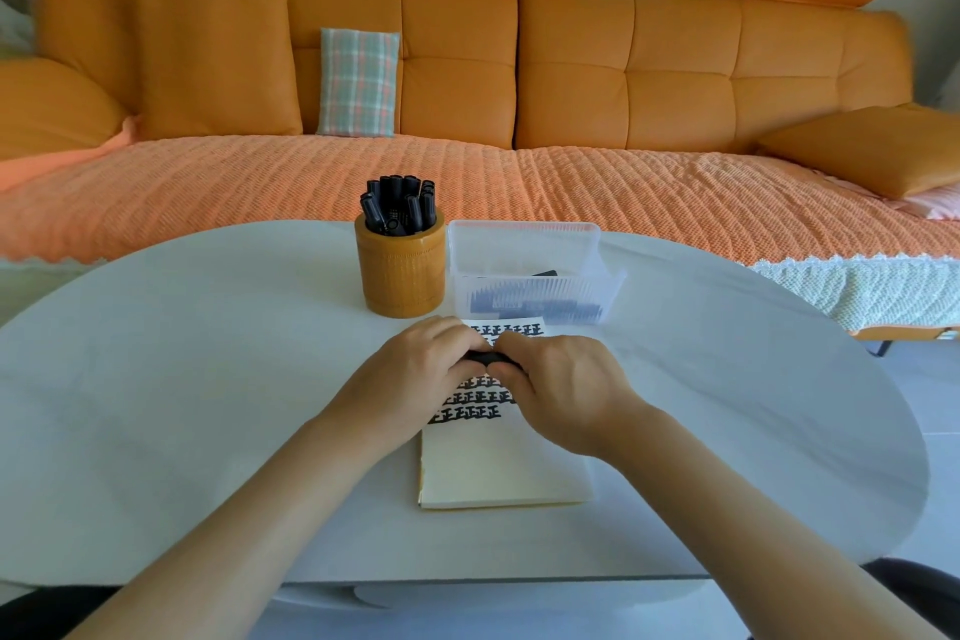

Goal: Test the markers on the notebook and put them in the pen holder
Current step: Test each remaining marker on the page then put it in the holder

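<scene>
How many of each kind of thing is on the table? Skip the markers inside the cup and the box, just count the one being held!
Pen holder: 1
Clear box: 1
Notebook: 1
Held marker: 1
Total: 4

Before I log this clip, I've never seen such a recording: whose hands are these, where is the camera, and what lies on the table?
No robot here: a person wears one camera on the head, looking down at their hands. The left hand and right hand both grip one black marker above an open notebook, whose page carries rows of black test marks. Behind it on the white table stand an orange pen holder full of markers and a clear box with more dark ones.
</scene>
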The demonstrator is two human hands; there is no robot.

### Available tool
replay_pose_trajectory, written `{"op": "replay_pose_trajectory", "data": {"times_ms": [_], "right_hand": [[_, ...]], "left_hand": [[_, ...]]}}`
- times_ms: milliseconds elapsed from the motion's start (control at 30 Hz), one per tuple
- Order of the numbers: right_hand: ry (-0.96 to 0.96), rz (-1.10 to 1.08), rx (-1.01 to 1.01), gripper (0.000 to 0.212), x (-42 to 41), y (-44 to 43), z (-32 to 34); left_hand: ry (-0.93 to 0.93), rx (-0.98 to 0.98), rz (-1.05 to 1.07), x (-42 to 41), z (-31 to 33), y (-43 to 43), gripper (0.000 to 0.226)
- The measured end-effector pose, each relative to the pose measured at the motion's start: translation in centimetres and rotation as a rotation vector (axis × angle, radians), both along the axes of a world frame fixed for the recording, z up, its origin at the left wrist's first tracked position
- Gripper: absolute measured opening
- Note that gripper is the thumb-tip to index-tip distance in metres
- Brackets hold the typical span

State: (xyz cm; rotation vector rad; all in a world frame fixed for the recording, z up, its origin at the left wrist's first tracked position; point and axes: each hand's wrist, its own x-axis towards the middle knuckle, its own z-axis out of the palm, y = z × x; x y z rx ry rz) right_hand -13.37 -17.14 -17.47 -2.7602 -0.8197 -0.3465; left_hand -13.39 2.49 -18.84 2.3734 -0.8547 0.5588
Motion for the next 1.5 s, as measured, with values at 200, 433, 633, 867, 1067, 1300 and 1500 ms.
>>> {"op": "replay_pose_trajectory", "data": {"times_ms": [200, 433, 633, 867, 1067, 1300, 1500], "right_hand": [[-0.02, -0.009, -0.067, 0.029, -0.2, 0.0, 0.3], [0.034, -0.036, -0.048, 0.027, -0.3, 0.0, 0.1], [0.028, -0.033, -0.012, 0.034, -0.1, -0.5, 0.6], [0.114, -0.023, 0.056, 0.04, -0.5, -0.7, 1.0], [0.291, 0.037, 0.341, 0.036, -0.6, -2.2, 1.5], [0.609, -0.005, 0.85, 0.059, -1.0, -2.6, 1.2], [0.596, 0.098, 0.899, 0.018, -1.7, -3.0, 0.1]], "left_hand": [[-0.026, -0.003, 0.007, 0.2, -0.2, 0.0, 0.014], [-0.008, -0.001, -0.032, 0.2, -0.2, -0.1, 0.013], [-0.022, -0.002, -0.012, 0.5, -0.1, 0.3, 0.014], [-0.022, 0.05, 0.077, 0.1, -0.4, 0.7, 0.017], [0.037, 0.009, 0.216, 0.4, -1.1, 3.0, 0.019], [0.076, 0.035, 0.327, 0.7, -2.8, 5.4, 0.02], [0.015, 0.086, 0.359, 0.5, -3.2, 5.3, 0.013]]}}
